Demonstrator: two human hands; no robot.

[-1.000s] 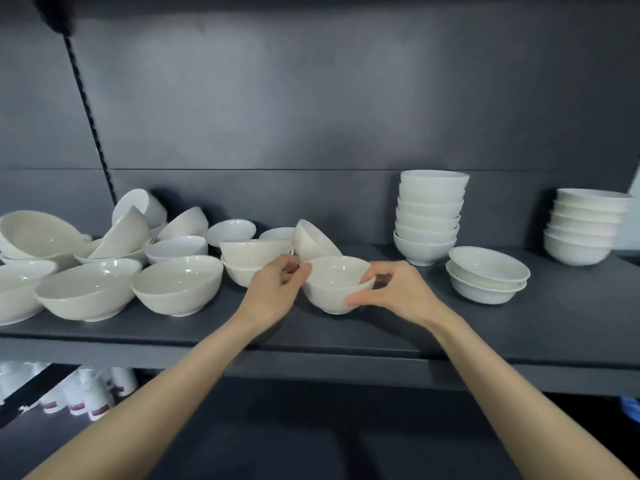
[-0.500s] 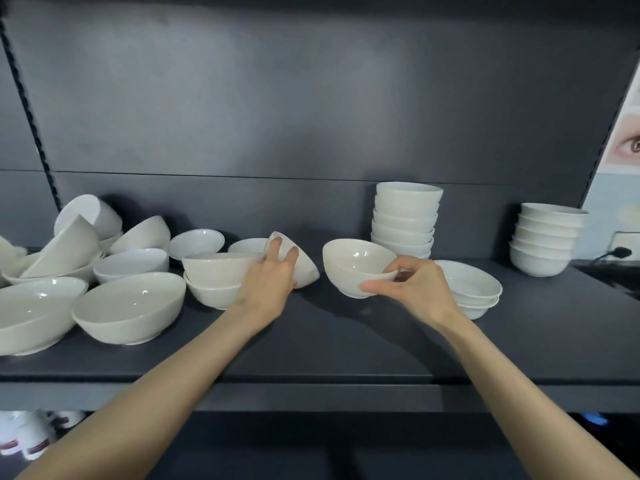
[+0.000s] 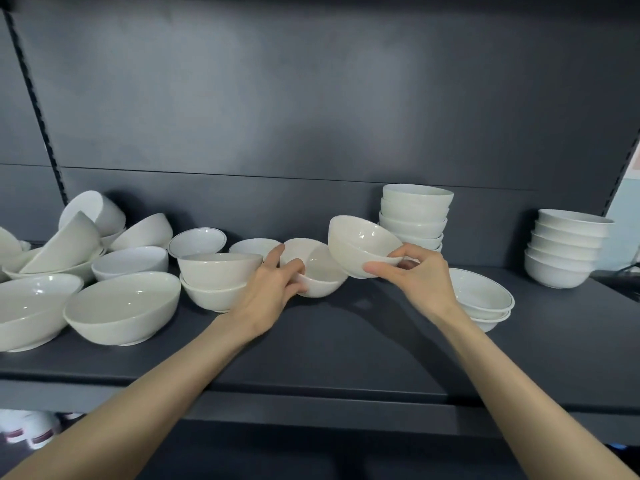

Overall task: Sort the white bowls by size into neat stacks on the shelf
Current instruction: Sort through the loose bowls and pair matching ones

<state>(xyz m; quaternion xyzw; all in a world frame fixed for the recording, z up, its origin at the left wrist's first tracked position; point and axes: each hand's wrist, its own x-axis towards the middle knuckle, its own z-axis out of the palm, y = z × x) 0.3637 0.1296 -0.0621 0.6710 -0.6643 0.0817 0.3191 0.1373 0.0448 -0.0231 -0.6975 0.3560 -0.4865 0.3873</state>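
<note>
My right hand holds a small white bowl by its rim and base, lifted and tilted above the dark shelf. My left hand grips the rim of a second small bowl, which rests tilted on the shelf just left of the lifted one. A tall stack of small bowls stands behind my right hand. Two shallow bowls are stacked to the right of that hand. Another stack of bowls stands at the far right.
Loose bowls of mixed sizes crowd the left: two nested bowls, large bowls at the front, tipped bowls behind. The shelf's back panel rises close behind. White bottles sit below left.
My right hand has lifted its bowl higher and tilted it. My left hand has taken hold of the tilted small bowl and drawn it right, toward the lifted one.
</note>
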